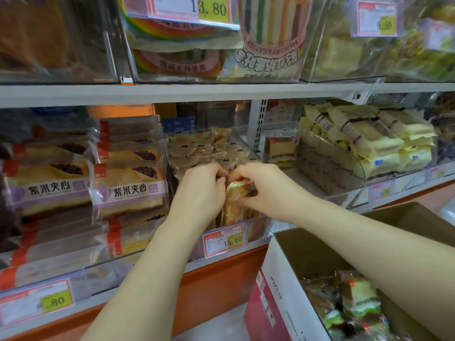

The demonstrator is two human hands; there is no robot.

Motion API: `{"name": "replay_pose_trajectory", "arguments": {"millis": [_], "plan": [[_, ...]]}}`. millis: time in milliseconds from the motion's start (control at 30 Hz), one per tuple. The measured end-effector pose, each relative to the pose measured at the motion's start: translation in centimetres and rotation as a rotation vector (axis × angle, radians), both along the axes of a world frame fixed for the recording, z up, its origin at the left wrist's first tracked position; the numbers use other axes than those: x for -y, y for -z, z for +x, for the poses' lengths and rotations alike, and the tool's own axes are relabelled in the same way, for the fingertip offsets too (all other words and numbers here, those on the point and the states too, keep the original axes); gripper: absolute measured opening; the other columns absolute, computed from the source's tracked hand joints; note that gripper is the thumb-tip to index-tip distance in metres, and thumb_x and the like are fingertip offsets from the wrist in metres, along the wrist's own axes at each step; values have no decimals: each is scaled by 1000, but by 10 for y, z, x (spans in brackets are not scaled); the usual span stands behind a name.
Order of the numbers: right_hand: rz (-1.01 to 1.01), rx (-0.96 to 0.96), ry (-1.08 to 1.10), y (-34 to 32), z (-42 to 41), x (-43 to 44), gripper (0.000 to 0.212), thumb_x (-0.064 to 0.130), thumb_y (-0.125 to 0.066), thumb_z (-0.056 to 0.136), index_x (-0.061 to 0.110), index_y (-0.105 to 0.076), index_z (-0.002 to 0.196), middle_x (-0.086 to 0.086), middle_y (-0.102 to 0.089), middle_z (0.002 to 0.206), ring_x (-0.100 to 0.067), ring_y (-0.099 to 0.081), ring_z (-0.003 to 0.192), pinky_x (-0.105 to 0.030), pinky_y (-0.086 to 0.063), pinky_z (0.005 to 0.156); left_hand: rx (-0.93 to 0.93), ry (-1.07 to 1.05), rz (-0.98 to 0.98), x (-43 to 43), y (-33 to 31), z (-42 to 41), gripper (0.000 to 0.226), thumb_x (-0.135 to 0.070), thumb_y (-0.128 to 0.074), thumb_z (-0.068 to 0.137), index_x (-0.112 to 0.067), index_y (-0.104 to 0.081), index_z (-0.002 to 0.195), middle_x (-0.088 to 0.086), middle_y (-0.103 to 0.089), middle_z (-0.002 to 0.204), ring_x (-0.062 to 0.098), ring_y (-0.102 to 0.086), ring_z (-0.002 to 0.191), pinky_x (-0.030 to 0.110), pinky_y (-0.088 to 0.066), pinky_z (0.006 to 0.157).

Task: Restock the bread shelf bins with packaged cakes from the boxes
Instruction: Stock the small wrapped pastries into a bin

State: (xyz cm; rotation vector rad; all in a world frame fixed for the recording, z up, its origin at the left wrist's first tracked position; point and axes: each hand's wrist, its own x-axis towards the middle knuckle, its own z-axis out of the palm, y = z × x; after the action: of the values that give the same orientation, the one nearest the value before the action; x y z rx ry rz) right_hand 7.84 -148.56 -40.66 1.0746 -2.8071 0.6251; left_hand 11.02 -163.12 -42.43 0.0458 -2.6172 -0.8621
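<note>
Both my hands reach into a clear plastic bin [253,225] on the middle shelf. My left hand [202,188] and my right hand [256,185] pinch the top of a packaged cake [235,193] in a clear wrapper with orange print, standing upright at the bin's front among others like it. Further back the bin holds several brown packaged cakes [194,151]. At the lower right an open cardboard box [278,262] holds more packaged cakes [354,303] with green print.
Purple-label toast packs [128,190] fill the bin to the left. Yellow-wrapped packs [369,141] are piled in the bin to the right. A price tag reading 15.60 [224,239] hangs on the bin front. The upper shelf [172,92] carries bins of rainbow cakes.
</note>
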Motion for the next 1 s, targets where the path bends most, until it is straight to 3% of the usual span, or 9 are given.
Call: {"name": "replay_pose_trajectory", "arguments": {"millis": [100, 267, 367, 433, 567, 733, 867, 1000], "plan": [[68, -28, 2, 14, 2, 5, 40, 18, -69, 83, 24, -58, 120, 14, -39, 107, -6, -45, 99, -13, -40, 79, 31, 62, -33, 4, 2, -2, 27, -18, -48, 97, -20, -63, 120, -1, -65, 116, 12, -56, 107, 19, -36, 83], [238, -157, -13, 20, 7, 9, 45, 29, -67, 84, 25, -53, 126, 5, -54, 123, -17, -49, 114, -35, -49, 88, -33, 89, -78, 7, 4, 3, 38, -14, -50, 95, -23, -55, 131, -2, -58, 128, 13, -51, 119, 20, -35, 95], [207, -435, 15, 20, 12, 5, 37, 31, -74, 73, 21, -62, 106, 4, -66, 104, -21, -53, 101, -36, -51, 74, -92, 72, -75, 7, 5, 6, 37, -15, -52, 94, -26, -57, 128, -4, -55, 127, 13, -51, 117, 29, -43, 98], [181, -559, 32, 24, 11, 3, 23, 27, -78, 66, 20, -68, 87, 5, -68, 85, -22, -55, 87, -33, -43, 68, -106, 63, -77, 8, 6, 6, 32, -15, -53, 93, -27, -60, 123, -5, -56, 122, 12, -53, 112, 30, -47, 95], [264, -562, 61, 31, 5, 1, 15, 28, -79, 69, 22, -70, 79, 7, -67, 78, -22, -52, 85, -35, -37, 71, -93, 71, -127, 8, 9, 7, 31, -15, -53, 93, -27, -63, 120, -7, -61, 120, 12, -55, 112, 36, -48, 96], [333, -466, 53, 24, 5, 1, 25, 37, -60, 86, 24, -63, 107, 7, -66, 104, -21, -44, 109, -37, -28, 84, -102, 49, -145, 6, 15, 13, 37, -24, -51, 95, -29, -53, 132, -5, -56, 130, 15, -53, 118, 39, -46, 98], [161, -499, 22, 25, 18, -21, 39, 39, -67, 78, 23, -64, 113, 5, -66, 110, -20, -53, 107, -37, -40, 84, -191, 2, -169, 5, 21, 28, 35, -28, -59, 91, -26, -58, 126, -7, -55, 127, 17, -54, 115, 44, -47, 93], [11, -521, -3, 30, 34, -56, 28, 33, -61, 83, 22, -66, 108, 7, -64, 108, -15, -52, 105, -30, -38, 84, -400, 43, -133, -9, 21, 42, 22, -19, -55, 90, -21, -65, 110, -7, -61, 109, 13, -58, 98, 41, -51, 80]]}}
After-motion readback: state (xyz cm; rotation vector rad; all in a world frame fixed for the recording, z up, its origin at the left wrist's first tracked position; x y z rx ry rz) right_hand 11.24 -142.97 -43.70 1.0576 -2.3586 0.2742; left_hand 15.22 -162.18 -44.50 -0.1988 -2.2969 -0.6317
